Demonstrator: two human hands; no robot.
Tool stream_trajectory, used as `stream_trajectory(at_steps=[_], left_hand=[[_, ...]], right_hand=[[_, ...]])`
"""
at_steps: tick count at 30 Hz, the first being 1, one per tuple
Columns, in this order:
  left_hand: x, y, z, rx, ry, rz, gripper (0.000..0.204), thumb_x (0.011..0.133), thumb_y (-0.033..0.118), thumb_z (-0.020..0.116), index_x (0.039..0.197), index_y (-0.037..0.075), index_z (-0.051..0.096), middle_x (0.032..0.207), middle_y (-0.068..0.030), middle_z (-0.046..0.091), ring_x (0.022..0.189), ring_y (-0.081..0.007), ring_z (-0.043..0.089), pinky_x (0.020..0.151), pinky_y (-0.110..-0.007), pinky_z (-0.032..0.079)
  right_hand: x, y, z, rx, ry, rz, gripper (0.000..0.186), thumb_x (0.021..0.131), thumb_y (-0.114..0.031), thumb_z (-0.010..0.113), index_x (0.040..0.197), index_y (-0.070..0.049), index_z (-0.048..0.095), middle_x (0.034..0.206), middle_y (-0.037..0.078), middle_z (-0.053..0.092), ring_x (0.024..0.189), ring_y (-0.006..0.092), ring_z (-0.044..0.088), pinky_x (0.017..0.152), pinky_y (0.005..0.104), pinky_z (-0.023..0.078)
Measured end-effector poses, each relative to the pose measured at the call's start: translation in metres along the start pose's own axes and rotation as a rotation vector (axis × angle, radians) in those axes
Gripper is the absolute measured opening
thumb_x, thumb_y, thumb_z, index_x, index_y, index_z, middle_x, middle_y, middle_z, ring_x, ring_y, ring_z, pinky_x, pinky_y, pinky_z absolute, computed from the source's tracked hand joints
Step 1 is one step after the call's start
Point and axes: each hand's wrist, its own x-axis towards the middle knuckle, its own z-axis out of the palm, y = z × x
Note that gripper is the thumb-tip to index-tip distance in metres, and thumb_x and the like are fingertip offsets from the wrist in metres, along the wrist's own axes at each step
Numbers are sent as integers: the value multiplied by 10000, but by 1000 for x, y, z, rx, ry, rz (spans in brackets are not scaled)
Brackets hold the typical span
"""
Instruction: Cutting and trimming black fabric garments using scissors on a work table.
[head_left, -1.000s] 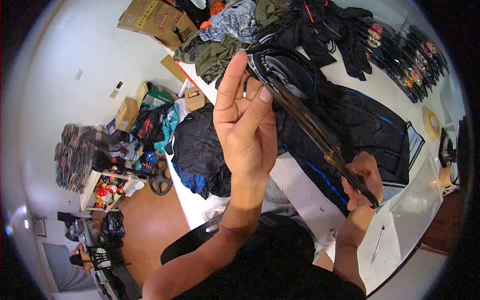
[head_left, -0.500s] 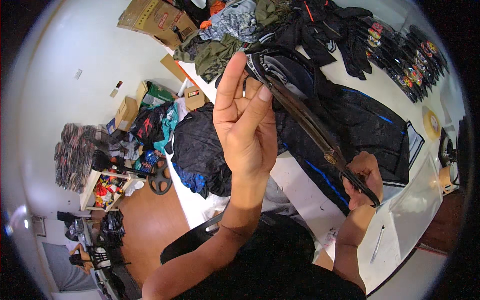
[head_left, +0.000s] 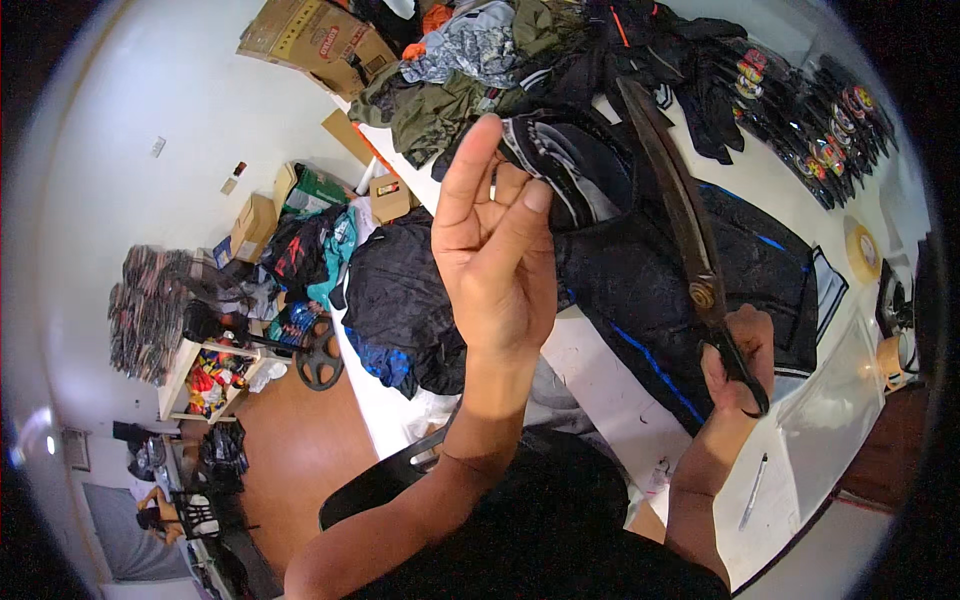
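My left hand (head_left: pixel 495 260) is raised over the table, palm toward me and index finger pointing up. Its thumb and other fingers pinch the edge of the grey-and-black waistband (head_left: pixel 570 170) of black trousers (head_left: pixel 640 270) with blue piping. Waist end lifted, the trousers spread off to the right across the table. Wrapped round the handles of large dark scissors (head_left: pixel 690 225) is my right hand (head_left: pixel 745 350). The blades look closed together, point up and away from me, and stand over the trousers to the right of the waistband.
Piled clothes (head_left: pixel 450 90) lie at the far side, with packed black items (head_left: pixel 820 130) at far right. A tape roll (head_left: pixel 862 250), a clear plastic sheet (head_left: pixel 835 400) and a pen (head_left: pixel 755 490) lie right. A black garment (head_left: pixel 405 300) hangs over the left edge. Another person (head_left: pixel 160 515) sits lower left.
The scissors have swung away from the waistband, their tips moving right and farther off. My left hand keeps its pinch and has barely moved; more of the waistband's inside shows.
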Motion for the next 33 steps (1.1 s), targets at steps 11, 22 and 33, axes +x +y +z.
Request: stream_trajectory(at_steps=[11, 22, 33], left_hand=[[-62, -22, -9, 5, -141, -428, 534, 739, -187, 539, 1243, -33, 451, 1148, -113, 549, 1028, -176, 550, 865, -280, 450], [-90, -27, -37, 237, -33, -514, 261, 737, -152, 610, 971, -37, 602, 928, -122, 625, 844, -141, 599, 755, -242, 481], [-90, -19, -62, 511, 90, -387, 110, 793, -112, 566, 870, -43, 606, 863, -167, 641, 721, -199, 611, 688, -283, 496]], right_hand=[[21, -11, 32, 40, 109, 333, 289, 666, -122, 771, 672, -57, 489, 626, 44, 585, 439, 92, 531, 380, 175, 379], [35, -9, 27, 232, 316, 302, 332, 682, -6, 726, 631, -109, 415, 582, 26, 533, 396, 81, 494, 357, 188, 353], [36, -11, 11, 238, 435, 179, 329, 688, 13, 697, 631, -106, 396, 615, 44, 526, 393, 98, 479, 356, 179, 337]])
